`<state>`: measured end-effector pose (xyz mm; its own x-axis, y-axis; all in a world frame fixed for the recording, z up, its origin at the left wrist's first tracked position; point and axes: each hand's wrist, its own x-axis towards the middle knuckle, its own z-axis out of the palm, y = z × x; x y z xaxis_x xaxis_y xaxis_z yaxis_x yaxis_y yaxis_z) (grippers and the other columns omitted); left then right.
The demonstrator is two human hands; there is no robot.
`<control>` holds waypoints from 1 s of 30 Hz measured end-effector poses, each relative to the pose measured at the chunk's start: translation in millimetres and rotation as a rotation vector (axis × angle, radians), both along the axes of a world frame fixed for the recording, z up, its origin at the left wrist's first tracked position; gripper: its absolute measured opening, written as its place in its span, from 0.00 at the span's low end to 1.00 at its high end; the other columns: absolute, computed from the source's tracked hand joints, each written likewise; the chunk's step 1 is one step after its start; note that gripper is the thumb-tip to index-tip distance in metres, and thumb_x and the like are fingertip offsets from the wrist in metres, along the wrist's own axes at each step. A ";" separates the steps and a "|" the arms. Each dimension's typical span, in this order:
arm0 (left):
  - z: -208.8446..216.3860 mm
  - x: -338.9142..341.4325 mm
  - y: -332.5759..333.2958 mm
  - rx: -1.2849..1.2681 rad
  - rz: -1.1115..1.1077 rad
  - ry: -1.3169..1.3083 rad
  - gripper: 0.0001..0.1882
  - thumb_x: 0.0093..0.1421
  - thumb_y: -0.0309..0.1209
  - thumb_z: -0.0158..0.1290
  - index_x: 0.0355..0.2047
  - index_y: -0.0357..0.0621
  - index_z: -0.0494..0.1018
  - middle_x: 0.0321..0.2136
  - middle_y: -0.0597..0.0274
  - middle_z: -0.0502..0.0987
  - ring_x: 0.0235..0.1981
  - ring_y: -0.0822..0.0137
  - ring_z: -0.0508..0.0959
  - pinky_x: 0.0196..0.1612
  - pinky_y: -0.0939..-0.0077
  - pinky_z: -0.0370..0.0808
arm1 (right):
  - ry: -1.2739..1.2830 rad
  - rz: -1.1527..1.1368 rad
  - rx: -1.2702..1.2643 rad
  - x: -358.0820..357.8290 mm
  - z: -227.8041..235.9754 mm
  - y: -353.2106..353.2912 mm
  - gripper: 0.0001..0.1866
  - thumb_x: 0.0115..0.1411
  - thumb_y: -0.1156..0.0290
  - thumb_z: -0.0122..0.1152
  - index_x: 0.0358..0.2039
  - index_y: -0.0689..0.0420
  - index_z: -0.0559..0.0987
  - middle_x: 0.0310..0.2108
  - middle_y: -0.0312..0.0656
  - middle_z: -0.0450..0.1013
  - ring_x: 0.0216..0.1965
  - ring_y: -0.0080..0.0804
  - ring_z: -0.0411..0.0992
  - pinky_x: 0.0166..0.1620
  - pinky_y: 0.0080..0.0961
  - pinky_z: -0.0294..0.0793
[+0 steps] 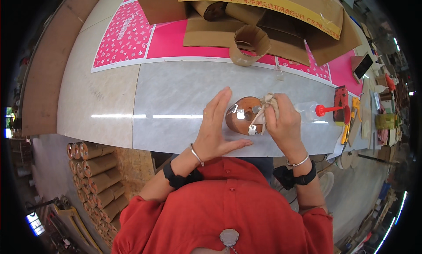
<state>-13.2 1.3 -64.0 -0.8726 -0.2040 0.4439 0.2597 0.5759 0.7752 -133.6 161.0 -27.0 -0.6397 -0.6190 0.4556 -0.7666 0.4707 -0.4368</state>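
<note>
A round, glossy reddish-brown piece (242,115) with silver metal fittings sits on the grey worktop (176,87) in front of me. My left hand (215,126) is open around its left side, fingers stretched away from me and thumb pointing right along its near edge. Whether that hand touches the piece I cannot tell. Bunched in my right hand (283,120) is a pale cloth (269,105), pressed against the right part of the piece. Just right of this hand lies a clear squeeze bottle (307,108) with a red nozzle (325,110).
An open cardboard carton (272,16) holds brown tubes at the back, on pink printed sheets (123,38). A short cardboard tube (249,46) stands before it. At right are a red holder (341,102) and a yellow-handled tool (355,109). Brown cylinders (103,166) are stacked lower left.
</note>
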 end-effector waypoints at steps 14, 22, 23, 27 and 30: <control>-36.9 -24.4 16.0 0.219 0.052 0.019 0.32 0.43 0.42 0.62 0.47 0.43 0.67 0.46 0.50 0.69 0.47 0.48 0.68 0.50 0.61 0.65 | 0.225 0.081 0.421 -2.6 16.1 -79.8 0.08 0.48 0.72 0.57 0.28 0.55 0.68 0.25 0.41 0.66 0.20 0.34 0.72 0.20 0.30 0.70; -39.4 -24.2 8.0 0.053 -0.127 0.090 0.38 0.38 0.41 0.66 0.48 0.39 0.64 0.46 0.47 0.69 0.47 0.46 0.68 0.48 0.58 0.65 | 0.247 0.142 0.335 12.4 20.1 -68.6 0.07 0.50 0.69 0.56 0.26 0.55 0.67 0.25 0.42 0.66 0.19 0.38 0.71 0.19 0.34 0.69; -35.3 -24.1 9.4 0.245 -0.087 -0.021 0.38 0.38 0.42 0.66 0.48 0.39 0.64 0.46 0.47 0.69 0.47 0.46 0.68 0.48 0.58 0.65 | 0.240 0.113 0.318 -2.3 11.7 -73.6 0.08 0.49 0.69 0.56 0.26 0.55 0.67 0.24 0.41 0.65 0.18 0.38 0.70 0.18 0.33 0.68; -43.7 -23.1 7.3 0.028 -0.026 0.079 0.38 0.37 0.42 0.67 0.46 0.39 0.64 0.43 0.46 0.69 0.43 0.45 0.68 0.44 0.58 0.65 | 0.210 0.148 0.311 19.4 17.5 -66.3 0.08 0.50 0.68 0.55 0.27 0.56 0.67 0.22 0.41 0.64 0.17 0.40 0.68 0.18 0.33 0.68; -38.3 -27.9 3.5 -0.161 -0.048 0.234 0.38 0.36 0.41 0.68 0.45 0.38 0.64 0.40 0.47 0.69 0.42 0.45 0.67 0.42 0.59 0.65 | 0.282 0.167 0.314 29.6 11.8 -57.9 0.08 0.54 0.67 0.54 0.29 0.56 0.67 0.22 0.43 0.67 0.20 0.44 0.70 0.19 0.35 0.69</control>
